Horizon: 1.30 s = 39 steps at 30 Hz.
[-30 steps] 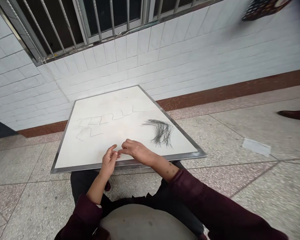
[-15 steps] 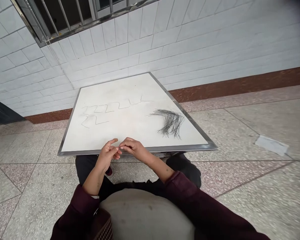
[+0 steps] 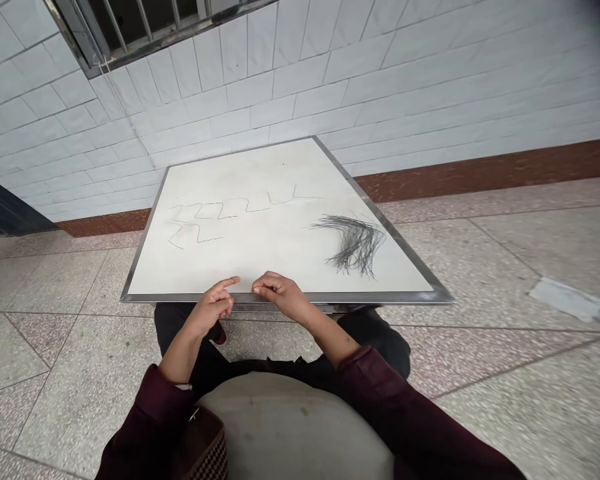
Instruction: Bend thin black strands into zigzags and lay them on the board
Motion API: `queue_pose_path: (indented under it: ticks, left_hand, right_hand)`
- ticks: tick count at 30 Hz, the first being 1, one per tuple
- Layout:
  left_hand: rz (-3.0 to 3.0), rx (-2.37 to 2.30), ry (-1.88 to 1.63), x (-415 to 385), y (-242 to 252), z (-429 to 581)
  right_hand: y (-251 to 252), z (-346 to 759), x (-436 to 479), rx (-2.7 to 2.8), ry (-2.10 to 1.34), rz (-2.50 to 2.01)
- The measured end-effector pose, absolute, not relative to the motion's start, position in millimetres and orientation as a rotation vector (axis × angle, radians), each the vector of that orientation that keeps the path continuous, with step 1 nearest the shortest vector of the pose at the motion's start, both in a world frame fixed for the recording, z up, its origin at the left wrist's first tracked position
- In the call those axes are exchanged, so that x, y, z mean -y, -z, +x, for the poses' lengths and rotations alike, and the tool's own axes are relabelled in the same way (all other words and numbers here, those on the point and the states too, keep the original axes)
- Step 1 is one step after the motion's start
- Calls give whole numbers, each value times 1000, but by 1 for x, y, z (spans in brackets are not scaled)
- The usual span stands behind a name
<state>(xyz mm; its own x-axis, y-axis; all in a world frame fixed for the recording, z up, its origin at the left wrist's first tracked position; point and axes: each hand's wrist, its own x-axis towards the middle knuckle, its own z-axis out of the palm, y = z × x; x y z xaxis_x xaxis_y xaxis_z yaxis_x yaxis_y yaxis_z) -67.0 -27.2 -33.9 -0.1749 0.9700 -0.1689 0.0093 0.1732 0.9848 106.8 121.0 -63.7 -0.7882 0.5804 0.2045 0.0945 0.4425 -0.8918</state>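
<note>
- Whether the right hand (image 3: 283, 295) pinches anything, I can't make out; it would be too fine.
- The left hand (image 3: 214, 305) hides its own palm behind curled fingers.
- Both knees vanish under the board (image 3: 280, 257).
- A dark speck (image 3: 283, 164) up there is too small to name.
- The window (image 3: 150, 27) is cut off at the top, the checked bag (image 3: 214, 460) at the bottom.
- The pale sheet (image 3: 566, 298) on the floor looks blurred.

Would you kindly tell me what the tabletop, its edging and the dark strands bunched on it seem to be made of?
Tabletop: perhaps laminate or painted board; smooth, evenly off-white, nearly matt.
Edging: likely metal; grey, with brighter highlights near the right front corner.
Dark strands: possibly hair or fine synthetic fibre; thin, blackish, loosely tangled. Which, I cannot tell.
</note>
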Motion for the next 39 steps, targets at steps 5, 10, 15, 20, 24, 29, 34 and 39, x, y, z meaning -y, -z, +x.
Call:
queue_pose_path:
  ticks: [5,10,15,20,24,29,34,39]
  left_hand:
    - [898,-1591,-1333,32,33,-83]
    - [941,-1532,-1269,27,23,-62]
    - [960,-1444,-1250,22,16,-47]
    - [899,-1396,-1319,27,9,-49]
    - [878,-1383,-1321,30,5,-51]
    - [905,-1381,-1299,31,5,-52]
    - [951,-1378,-1257,32,3,-53]
    - [982,-1409,-1236,35,0,-61]
  right_hand:
    - [59,109,-122,2124,-1350,-623]
    - [51,101,-105,2178,-1365,-530]
    - [49,99,-97,2207,-1292,-493]
    - [49,104,-95,2060,-1328,-511]
    - [45,107,-92,2033,-1309,-536]
    - [41,107,-89,2063,-1208,-510]
    - [46,107,-92,2029,-1130,-504]
    - [52,110,-97,1990,-1126,-525]
